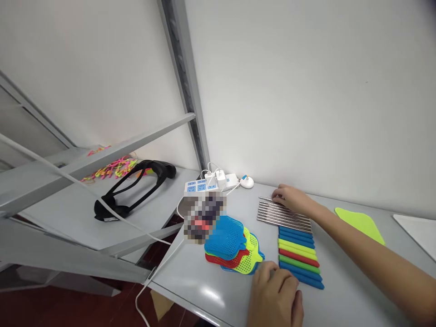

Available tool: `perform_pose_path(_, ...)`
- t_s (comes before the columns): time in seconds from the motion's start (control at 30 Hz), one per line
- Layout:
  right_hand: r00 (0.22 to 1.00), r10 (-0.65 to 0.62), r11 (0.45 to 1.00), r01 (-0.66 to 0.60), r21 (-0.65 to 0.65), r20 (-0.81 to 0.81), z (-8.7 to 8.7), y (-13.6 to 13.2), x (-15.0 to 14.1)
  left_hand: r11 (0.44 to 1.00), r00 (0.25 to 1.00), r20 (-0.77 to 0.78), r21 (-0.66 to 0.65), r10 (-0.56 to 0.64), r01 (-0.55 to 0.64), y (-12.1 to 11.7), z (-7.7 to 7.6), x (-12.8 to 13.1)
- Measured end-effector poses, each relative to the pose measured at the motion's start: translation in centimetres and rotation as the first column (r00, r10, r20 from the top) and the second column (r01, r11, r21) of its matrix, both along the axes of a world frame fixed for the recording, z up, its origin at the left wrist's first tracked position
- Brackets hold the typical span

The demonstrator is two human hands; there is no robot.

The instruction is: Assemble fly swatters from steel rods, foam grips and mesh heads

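My right hand [289,198] reaches in from the right, its fingers curled over the rearmost of several thin silver metal rods [282,217] lying side by side. In front of the rods is a row of plastic tube handles [299,258] in blue, yellow, red and green. Close to the front of the table is my left hand [275,295], fingers curled in and its palm hidden; whether it holds anything does not show. Just beyond its fingertips lies a pile of perforated fly swatter heads [226,238] in blue, yellow and red. Another yellow swatter head [361,225] lies behind my right forearm.
A power strip [201,186] with plugged chargers and a round white device [247,182] sit by the wall. A pixelated object [204,217] overlaps the pile. On the left shelf lie a black strap-like frame [136,188] and colourful small pieces [117,168]. White cables [160,268] hang in front.
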State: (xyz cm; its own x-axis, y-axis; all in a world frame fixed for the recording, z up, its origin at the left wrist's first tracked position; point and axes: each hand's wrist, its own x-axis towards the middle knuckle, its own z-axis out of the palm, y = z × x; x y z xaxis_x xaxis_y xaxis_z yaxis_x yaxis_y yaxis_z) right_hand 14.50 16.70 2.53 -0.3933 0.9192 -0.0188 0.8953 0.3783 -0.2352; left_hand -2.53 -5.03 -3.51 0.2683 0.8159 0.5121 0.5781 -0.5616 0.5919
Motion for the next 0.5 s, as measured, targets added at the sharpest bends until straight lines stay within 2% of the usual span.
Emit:
perform_pose_path(0.17,0.998,-0.008,1.000,0.008,0.009,-0.054,-0.6,0.4,0.7,0.999,0.999,-0.031,-0.043,-0.025,0.024,-0.1,0.1,0.1)
perform_pose_path(0.33,0.977,-0.143,0.979,0.163,0.123,-0.156,0.0,-1.0,2.1,0.998,0.999,-0.045,-0.062,-0.024,0.021,-0.3,1.0,-0.2)
perform_pose_path(0.43,0.923,-0.252,0.913,0.326,0.244,-0.291,1.4,-4.2,3.8,0.997,0.997,-0.074,-0.071,-0.013,0.007,-0.3,1.7,-0.4)
perform_pose_path(0.5,0.856,-0.322,0.832,0.460,0.311,-0.403,2.2,-7.5,5.0,0.995,0.995,-0.098,-0.095,-0.018,0.009,-0.3,2.0,-0.4)
